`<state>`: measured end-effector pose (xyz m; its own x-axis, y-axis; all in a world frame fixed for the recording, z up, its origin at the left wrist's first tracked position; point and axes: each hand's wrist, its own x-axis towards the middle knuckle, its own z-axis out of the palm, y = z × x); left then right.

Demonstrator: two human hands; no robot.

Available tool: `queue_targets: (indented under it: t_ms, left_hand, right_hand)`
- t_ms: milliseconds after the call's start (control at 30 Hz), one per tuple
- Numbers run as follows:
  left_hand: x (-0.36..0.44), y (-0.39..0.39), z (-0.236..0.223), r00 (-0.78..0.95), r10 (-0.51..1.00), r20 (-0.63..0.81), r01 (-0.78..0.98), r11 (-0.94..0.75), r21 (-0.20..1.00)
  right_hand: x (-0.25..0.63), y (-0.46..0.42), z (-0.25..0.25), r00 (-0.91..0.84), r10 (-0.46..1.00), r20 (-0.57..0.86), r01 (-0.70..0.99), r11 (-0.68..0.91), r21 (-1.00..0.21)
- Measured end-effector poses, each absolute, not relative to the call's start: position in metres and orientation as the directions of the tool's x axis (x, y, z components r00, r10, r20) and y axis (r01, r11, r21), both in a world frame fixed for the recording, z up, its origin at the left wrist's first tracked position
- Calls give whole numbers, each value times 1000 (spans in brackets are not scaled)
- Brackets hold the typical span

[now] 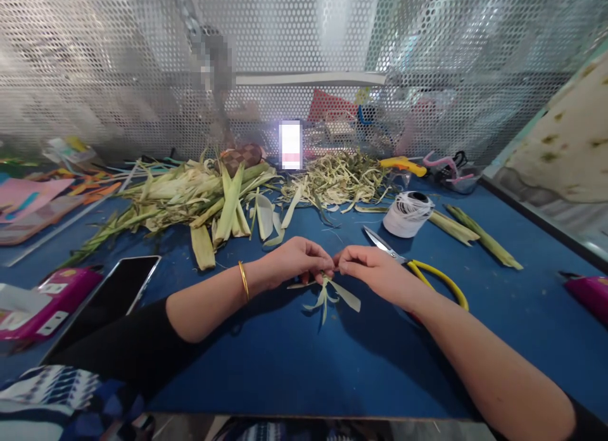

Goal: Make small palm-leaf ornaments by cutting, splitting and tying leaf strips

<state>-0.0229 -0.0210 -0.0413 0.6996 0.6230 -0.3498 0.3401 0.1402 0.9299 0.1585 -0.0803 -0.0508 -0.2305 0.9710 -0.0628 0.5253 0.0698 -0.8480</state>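
My left hand, a gold bangle at its wrist, pinches the top of a small bunch of pale green corn husk strips. The strips fan downward over the blue table. My right hand meets it fingertip to fingertip, its thumb and forefinger pressed together; what they hold is too small to make out. Just beyond the right hand lie scissors with yellow handles, partly hidden by the wrist. A spool of white thread stands behind them.
Whole corn husks are heaped at the back left, beside a pile of shredded husk. Two rolled husks lie at right. A phone and a magenta device are at left. Perforated metal panel closes the back.
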Motion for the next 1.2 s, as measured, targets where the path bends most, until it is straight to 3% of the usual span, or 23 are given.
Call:
queue_targets:
  t_ms: [300, 467, 567, 667, 767, 833, 1200]
  left_hand:
    - [-19, -24, -44, 640, 672, -373, 368, 159, 916]
    - [-15, -30, -46, 613, 709, -349, 371, 132, 919]
    - [-15, -32, -47, 614, 723, -317, 333, 127, 934]
    - [-16, -32, -49, 631, 717, -295, 310, 114, 944]
    - [-17, -31, -49, 636, 718, -282, 305, 102, 947]
    - [-17, -30, -48, 633, 718, -290, 315, 104, 943]
    - [-13, -32, -38, 552, 743, -378, 343, 211, 915]
  right_hand:
    - [151, -80, -48, -128, 991, -46, 434, 15, -901]
    - [144, -78, -48, -108, 988, -107, 231, -80, -970]
    - [146, -76, -52, -89, 994, -67, 86, -60, -995]
    - [152, -74, -55, -93, 995, -44, 230, -22, -973]
    - [156, -74, -58, -151, 989, 5, 528, 85, -845]
    - [156, -74, -61, -173, 983, 69, 639, 165, -751]
    - [153, -73, -67, -105, 980, 171, 707, 194, -680]
